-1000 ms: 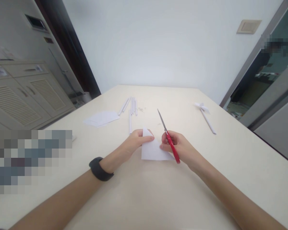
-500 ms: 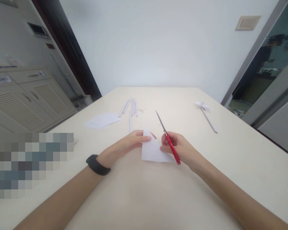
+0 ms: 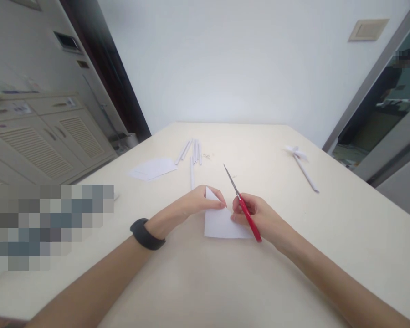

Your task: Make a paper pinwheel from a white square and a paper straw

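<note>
Since the left hand (image 3: 196, 200) has slid its thumb down the folded white paper's (image 3: 216, 224) slanted edge, the crease is presumably being pressed. Both hands pinch the paper above the tabletop (image 3: 205, 282); right hand (image 3: 254, 215) also grips red-handled scissors (image 3: 248, 216).

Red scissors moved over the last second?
Yes, slightly: judged against the paper sticks, the red scissors in the right hand sit a little nearer the wearer and further left.
</note>
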The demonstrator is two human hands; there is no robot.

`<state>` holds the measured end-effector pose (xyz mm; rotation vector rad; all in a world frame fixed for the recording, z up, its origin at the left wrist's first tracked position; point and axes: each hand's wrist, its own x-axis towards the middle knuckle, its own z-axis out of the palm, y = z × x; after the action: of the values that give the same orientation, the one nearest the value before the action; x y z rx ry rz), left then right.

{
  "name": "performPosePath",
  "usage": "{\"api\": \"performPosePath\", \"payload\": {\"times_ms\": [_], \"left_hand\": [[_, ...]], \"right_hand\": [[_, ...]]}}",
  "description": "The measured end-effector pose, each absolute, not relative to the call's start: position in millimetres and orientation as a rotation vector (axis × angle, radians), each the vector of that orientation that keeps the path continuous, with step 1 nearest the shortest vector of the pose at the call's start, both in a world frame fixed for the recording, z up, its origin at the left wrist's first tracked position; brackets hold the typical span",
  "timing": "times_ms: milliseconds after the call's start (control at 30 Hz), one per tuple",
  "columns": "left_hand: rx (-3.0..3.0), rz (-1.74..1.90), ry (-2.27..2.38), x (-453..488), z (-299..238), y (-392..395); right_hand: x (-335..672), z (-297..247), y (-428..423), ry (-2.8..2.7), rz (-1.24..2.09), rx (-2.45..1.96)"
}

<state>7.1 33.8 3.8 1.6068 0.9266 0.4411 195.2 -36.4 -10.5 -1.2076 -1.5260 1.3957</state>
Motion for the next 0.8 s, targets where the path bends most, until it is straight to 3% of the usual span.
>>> {"api": "performPosePath", "payload": {"times_ms": [333, 633, 800], "left_hand": [[1.661, 0.519, 0.958, -17.0, -1.0, 54.4], [1.465, 0.83, 0.959, -29.7, -8.3, 70.9], [1.402, 0.626, 0.708, -5.9, -1.1, 45.8]], "right_hand": [[192.8, -3.2, -36.7, -1.463, 1.39, -1.191], [196.2, 2.1, -38.1, -1.45, 1.358, -1.2], [197.4, 2.4, -37.2, -1.332, 1.296, -1.188]]}}
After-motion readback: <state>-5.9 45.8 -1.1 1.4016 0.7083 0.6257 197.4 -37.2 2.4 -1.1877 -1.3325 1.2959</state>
